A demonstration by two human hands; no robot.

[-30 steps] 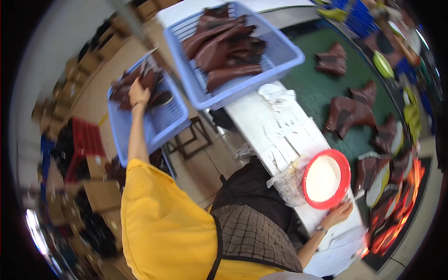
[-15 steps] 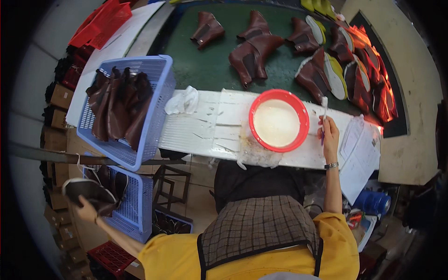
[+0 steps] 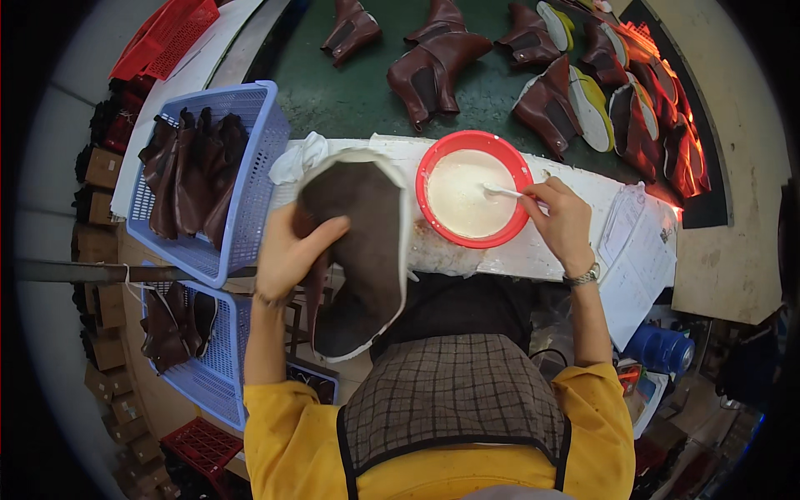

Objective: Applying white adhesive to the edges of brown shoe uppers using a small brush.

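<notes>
My left hand (image 3: 287, 254) grips a dark brown boot upper (image 3: 362, 225) with a pale edge, thumb across its face, over the near edge of the white work board. My right hand (image 3: 562, 221) is closed on a small brush (image 3: 502, 192) with a white head. Its tip dips into the creamy liquid (image 3: 471, 200) in a red bowl (image 3: 523, 171). The bowl stands on the white board (image 3: 546, 258), to the right of the boot upper.
At left, an upper blue basket (image 3: 271, 125) holds several brown uppers (image 3: 196, 175); a lower blue basket (image 3: 229, 358) holds more. Brown boots (image 3: 437, 79) and yellow-edged soles (image 3: 590, 112) lie on the green surface beyond. Papers (image 3: 621, 267) lie right; a crumpled white cloth (image 3: 300, 158) sits behind the upper.
My left hand has brought the boot upper from beside the lower basket to in front of me. My right hand has moved left and lowered the brush into the bowl.
</notes>
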